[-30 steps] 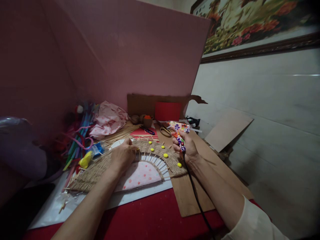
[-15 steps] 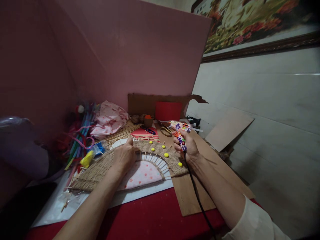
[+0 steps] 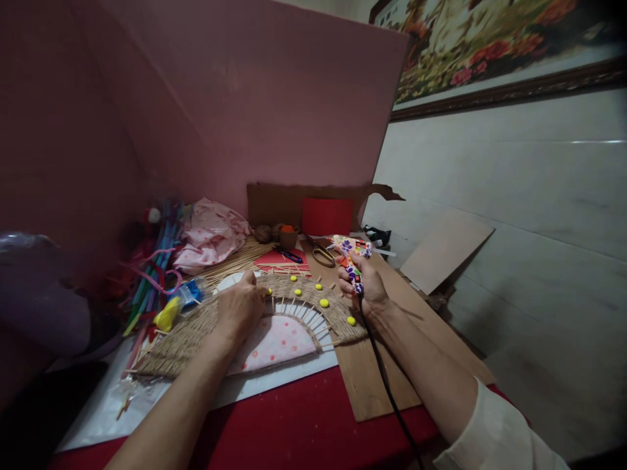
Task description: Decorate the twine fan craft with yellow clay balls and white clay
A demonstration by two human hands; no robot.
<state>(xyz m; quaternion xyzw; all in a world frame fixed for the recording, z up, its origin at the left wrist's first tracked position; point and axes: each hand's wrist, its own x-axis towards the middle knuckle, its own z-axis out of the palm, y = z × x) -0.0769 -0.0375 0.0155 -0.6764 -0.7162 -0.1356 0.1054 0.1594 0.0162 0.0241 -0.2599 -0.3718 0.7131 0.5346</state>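
Note:
A half-round woven jute fan piece (image 3: 186,336) with wooden stick spokes and a pink dotted centre (image 3: 279,343) lies on a white sheet (image 3: 274,382). Several yellow dots (image 3: 324,303) sit on its woven rim. My left hand (image 3: 241,305) presses down on the top of the weave, fingers bent; whether it pinches anything is hidden. My right hand (image 3: 366,287) grips a flower-patterned glue gun (image 3: 351,251), held just right of the fan, nozzle pointing left. Its black cord (image 3: 386,391) trails toward me.
Scissors (image 3: 322,255), a blue pen (image 3: 290,256) on red paper, a small brown pot (image 3: 289,236) and a bundle of sticks (image 3: 240,259) lie behind the fan. Pipe cleaners (image 3: 157,274) and pink cloth (image 3: 213,232) are at the left. A cardboard board (image 3: 365,378) lies to the right, a pink backdrop (image 3: 269,98) behind.
Almost nothing: both hands stay in place on the weave and the glue gun; the view has shifted slightly.

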